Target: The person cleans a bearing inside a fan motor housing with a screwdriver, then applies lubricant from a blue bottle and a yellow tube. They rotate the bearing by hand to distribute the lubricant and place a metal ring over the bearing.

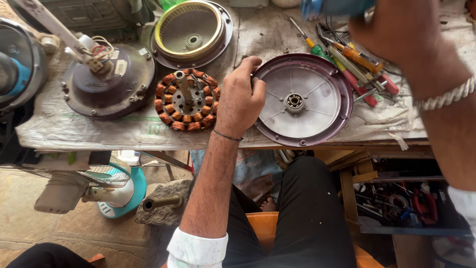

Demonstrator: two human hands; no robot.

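Fingers of the left hand curl over the left rim of a maroon round fan cover, gripping its edge. The cover lies flat on the worktop, hollow side up, its bearing facing straight up at the centre; being round, it has no long axis. The right hand is raised and blurred above a bundle of screwdrivers; whether it holds anything cannot be told. Just left of the left hand lies one copper-wound stator, shaft upright. Further left sits one dark motor housing, and behind, one yellow-rimmed rotor ring.
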